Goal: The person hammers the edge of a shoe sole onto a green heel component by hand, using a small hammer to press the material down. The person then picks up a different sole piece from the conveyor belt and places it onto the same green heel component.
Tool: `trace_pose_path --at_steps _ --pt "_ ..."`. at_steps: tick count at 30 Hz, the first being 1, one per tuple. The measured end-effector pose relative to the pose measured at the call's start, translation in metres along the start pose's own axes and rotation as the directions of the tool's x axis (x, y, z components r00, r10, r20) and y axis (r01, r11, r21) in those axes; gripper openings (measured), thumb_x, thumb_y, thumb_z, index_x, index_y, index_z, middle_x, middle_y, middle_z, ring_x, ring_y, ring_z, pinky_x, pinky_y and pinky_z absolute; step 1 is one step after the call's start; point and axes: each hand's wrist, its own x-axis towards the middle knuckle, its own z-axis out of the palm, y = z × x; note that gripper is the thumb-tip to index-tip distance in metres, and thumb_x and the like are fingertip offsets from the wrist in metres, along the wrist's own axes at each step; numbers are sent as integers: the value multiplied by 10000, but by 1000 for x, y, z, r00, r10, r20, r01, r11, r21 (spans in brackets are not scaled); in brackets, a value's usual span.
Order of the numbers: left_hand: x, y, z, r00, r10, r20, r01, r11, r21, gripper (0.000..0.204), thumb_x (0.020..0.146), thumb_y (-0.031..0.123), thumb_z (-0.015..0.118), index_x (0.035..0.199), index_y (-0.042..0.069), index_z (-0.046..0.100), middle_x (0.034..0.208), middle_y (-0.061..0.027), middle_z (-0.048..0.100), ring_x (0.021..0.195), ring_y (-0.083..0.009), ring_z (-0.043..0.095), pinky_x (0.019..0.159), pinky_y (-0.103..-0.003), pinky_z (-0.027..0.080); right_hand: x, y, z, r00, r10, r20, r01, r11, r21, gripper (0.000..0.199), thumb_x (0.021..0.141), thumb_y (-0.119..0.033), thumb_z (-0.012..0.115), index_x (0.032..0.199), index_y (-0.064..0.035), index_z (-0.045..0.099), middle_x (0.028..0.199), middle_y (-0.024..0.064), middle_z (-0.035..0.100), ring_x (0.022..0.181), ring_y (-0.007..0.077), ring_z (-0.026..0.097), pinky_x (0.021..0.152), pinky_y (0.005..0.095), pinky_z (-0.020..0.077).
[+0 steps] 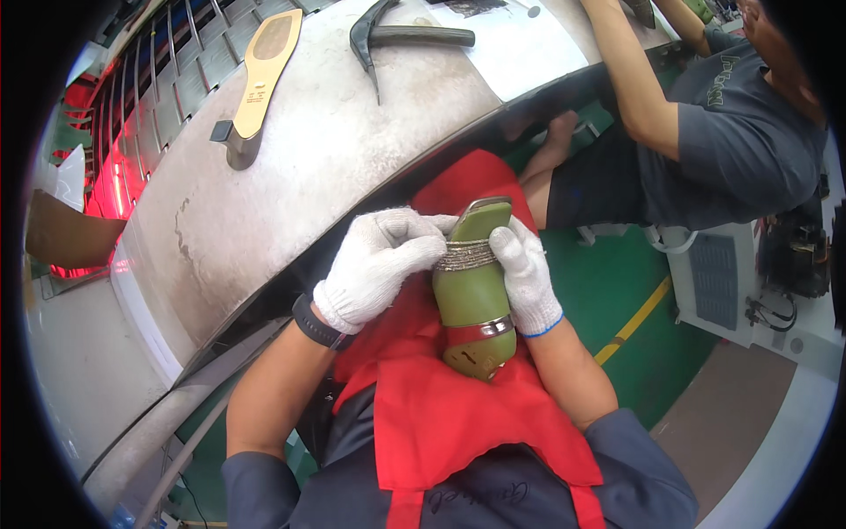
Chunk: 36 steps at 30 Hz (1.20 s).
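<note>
Over my lap, a green shoe last (pixel 466 298) is held upright, with its narrower end up. Thin glittery strap bands (pixel 467 256) run around its middle, and a red and silver strap (pixel 478 331) circles it lower down. My right hand (pixel 526 275), in a white knit glove, grips the last from the right side, its thumb by the bands. At the left end of the bands, my gloved left hand (pixel 379 267) is closed in a pinch on them. Some fingertips are hidden behind the last.
A worn pale worktable (pixel 308 132) curves in front of me. On it lie a tan insole with a dark heel (pixel 264 66), a black hammer (pixel 414 36) and a white sheet (pixel 529 53). Metal rack bars (pixel 167 62) stand at far left. Another person (pixel 705 132) sits at right.
</note>
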Motion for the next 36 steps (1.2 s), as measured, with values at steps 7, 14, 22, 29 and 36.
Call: trace_pose_path --at_steps 7,14,22,29,36 --pt "5 -2 10 999 11 31 -15 991 135 133 997 68 766 1006 -62 793 1210 -182 806 1016 -154 726 907 -312 575 2 -27 4 996 -89 -30 77 956 -284 736 959 -213 848 1566 28 509 1332 135 689 1240 209 673 1088 381 562" --pt "-1 -41 12 992 -85 98 103 976 -194 626 948 81 831 1494 -30 546 1563 -189 601 1388 -264 624 1198 -431 496 -9 -25 -3 993 -104 -56 92 979 -183 871 888 -139 854 1641 -28 431 1228 87 682 1134 181 677 1034 359 573" --pt "4 -50 53 932 -30 362 102 978 -182 1059 912 190 886 1735 13 243 1654 -138 484 1535 -238 488 1285 -397 402 -9 -18 -8 979 -201 17 202 977 -66 1024 846 -187 928 1682 -8 365 1191 83 687 1087 190 693 992 365 595" --pt "-16 -21 69 971 -80 225 3 946 325 1089 915 159 887 1756 26 209 1653 -167 492 1513 -256 529 1239 -404 450 -28 -40 8 979 -202 11 202 970 -136 1215 845 -361 983 1732 -8 231 1526 246 594 1416 360 637 1200 495 537" --pt "-27 -8 79 995 61 79 -98 728 678 1100 918 359 863 1681 -128 237 1421 -328 670 1241 -453 738 1031 -464 612 -34 -48 16 974 -228 -16 226 971 -79 1203 831 -425 998 1718 -32 288 1627 298 509 1511 434 550 1268 562 465"
